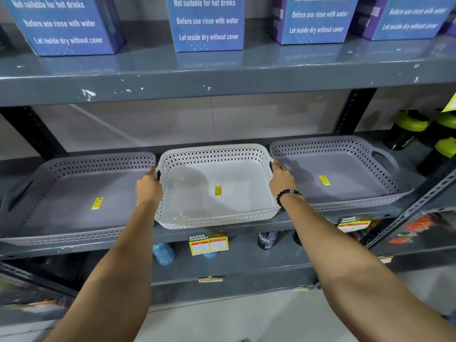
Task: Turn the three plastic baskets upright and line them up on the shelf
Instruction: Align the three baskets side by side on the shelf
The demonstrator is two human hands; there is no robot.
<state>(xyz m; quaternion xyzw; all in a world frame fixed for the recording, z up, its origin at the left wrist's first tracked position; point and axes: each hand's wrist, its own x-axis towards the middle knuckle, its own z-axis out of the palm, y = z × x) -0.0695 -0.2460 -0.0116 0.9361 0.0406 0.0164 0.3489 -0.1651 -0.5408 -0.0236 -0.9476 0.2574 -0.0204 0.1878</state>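
Your left hand (148,186) and right hand (281,178) each clamp a side handle of the white basket (217,186), upright mid-shelf (246,233) between two grey baskets (81,196). Square its front rim with theirs.

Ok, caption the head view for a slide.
Both hands, left hand and right hand, grip the white basket between two upright grey baskets.
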